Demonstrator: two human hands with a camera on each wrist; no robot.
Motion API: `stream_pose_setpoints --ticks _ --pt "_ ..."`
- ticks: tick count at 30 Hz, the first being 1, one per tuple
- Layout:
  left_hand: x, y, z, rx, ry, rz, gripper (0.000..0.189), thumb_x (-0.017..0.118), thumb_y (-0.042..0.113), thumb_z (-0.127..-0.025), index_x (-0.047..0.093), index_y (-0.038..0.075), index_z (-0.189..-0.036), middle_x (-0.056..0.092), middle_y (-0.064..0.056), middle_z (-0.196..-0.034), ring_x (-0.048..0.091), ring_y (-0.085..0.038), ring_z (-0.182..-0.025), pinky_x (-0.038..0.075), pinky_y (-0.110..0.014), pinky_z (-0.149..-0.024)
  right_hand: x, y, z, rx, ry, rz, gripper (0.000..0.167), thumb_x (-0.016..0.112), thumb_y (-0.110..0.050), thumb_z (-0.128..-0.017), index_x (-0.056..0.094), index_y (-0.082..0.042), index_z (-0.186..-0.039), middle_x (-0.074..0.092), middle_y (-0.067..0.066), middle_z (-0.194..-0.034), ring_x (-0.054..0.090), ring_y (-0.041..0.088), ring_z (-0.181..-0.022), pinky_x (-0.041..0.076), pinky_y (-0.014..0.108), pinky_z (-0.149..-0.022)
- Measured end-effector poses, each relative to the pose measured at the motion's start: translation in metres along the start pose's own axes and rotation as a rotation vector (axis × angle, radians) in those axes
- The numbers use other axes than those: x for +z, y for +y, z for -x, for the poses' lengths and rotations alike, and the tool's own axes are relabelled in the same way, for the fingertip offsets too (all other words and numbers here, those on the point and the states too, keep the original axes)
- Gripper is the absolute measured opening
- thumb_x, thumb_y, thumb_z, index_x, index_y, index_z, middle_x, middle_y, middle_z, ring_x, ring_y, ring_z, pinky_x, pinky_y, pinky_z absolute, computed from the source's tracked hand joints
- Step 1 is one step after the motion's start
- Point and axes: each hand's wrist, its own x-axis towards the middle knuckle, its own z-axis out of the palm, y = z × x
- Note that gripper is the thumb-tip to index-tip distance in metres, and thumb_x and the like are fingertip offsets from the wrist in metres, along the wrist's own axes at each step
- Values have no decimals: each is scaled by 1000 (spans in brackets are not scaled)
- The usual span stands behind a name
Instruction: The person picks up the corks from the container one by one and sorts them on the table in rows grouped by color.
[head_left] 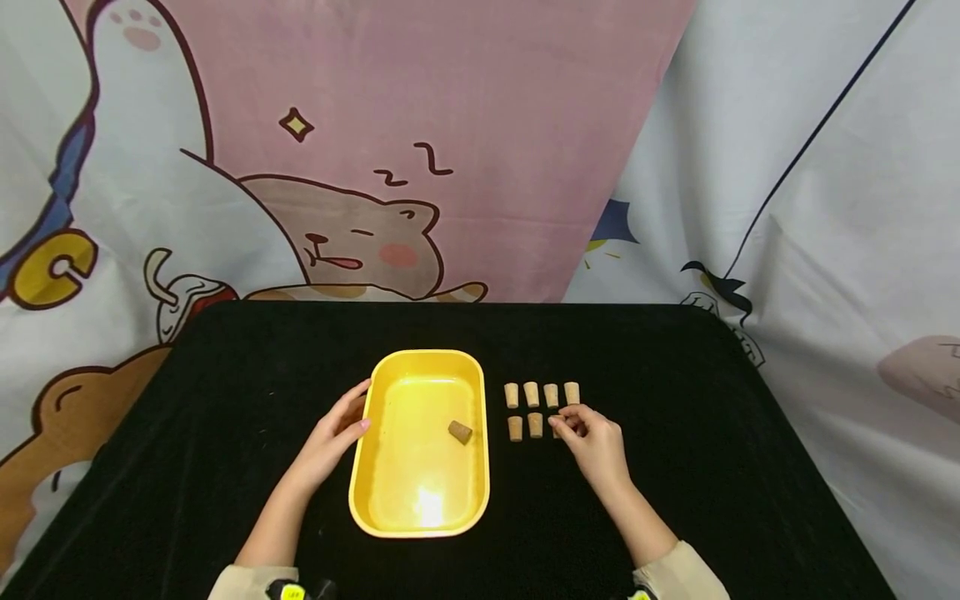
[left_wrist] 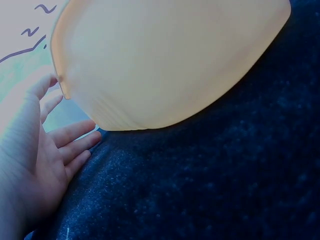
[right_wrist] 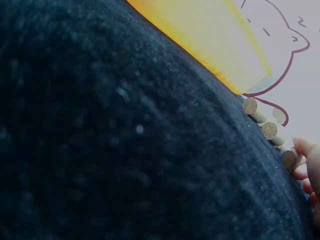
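Note:
A yellow plastic tray (head_left: 362, 500) lies on the black cloth, with one brown cork stopper (head_left: 461, 432) tipped on its side inside. My left hand (head_left: 337, 429) is at the tray's left side, its fairly straight fingers (left_wrist: 75, 132) against the outer wall and the thumb by the rim. Right of the tray, pale corks stand in two rows: several in the back row (head_left: 532, 394), three in the front row. With thumb and fingertips, my right hand (head_left: 596, 442) pinches the front row's rightmost cork (right_wrist: 289, 160), mostly covered by the fingers in the head view.
Black cloth (head_left: 225, 400) covers the table, whose far edge meets a hanging cartoon-printed curtain (head_left: 487, 125). The other front-row corks, a left one (head_left: 515, 428) and a middle one (head_left: 535, 425), stand close to the right fingertips.

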Motion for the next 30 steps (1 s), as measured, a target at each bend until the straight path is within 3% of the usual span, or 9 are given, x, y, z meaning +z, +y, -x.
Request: stream_pose_setpoints --ticks 10,18,26,30 --pt "1 0 1 2 11 -6 56 52 19 -99 30 17 -150 41 -20 -144 49 -35 -122 45 -40 -95 5 2 0 -26 -11 29 13 75 -22 -83 69 -13 -90 57 -7 -74 50 3 -63 47 24 -57" --pt "1 1 0 -4 17 -25 56 52 20 -99 30 16 -150 41 -21 -143 49 -37 -122 44 -46 -95 2 0 0 -19 -27 81 21 74 -26 -84 69 -12 -99 56 -6 -76 50 6 -64 46 25 -57" --pt "2 2 -1 -11 10 -11 55 53 19 -99 31 16 -150 42 -22 -142 49 -38 -121 44 -48 -94 -14 -10 -2 -97 73 81 24 76 -22 -82 69 -8 -101 57 -5 -77 49 5 -65 46 26 -56" --pt "2 3 0 -20 19 -11 56 53 20 -99 31 16 -150 42 -21 -143 49 -38 -121 45 -47 -94 -23 -21 -7 -149 81 43 25 77 -21 -81 70 -8 -101 57 -6 -77 50 5 -67 47 27 -58"
